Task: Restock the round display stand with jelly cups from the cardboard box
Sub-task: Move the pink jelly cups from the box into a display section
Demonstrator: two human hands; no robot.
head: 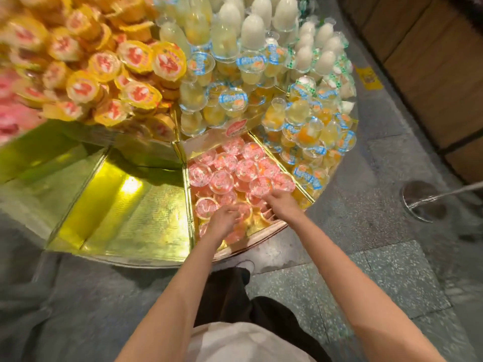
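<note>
Round display stand (136,226) of gold wedge-shaped compartments, piled with yellow-lidded cups (136,94) at left and clear yellow cups (308,131) at right. Pink jelly cups (235,168) heaped in the narrow middle wedge. Left hand (222,222) low among the nearest pink cups, fingers curled, seemingly round one. Right hand (281,202) just beside, fingertips down on a cup; grip unclear through blur.

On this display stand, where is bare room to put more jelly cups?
The gold wedge compartment left of the pink jelly cups is bare. The pink section's front edge, by the left hand and right hand, shows gaps. The yellow-lidded cups and blue-labelled cups are crowded.
</note>
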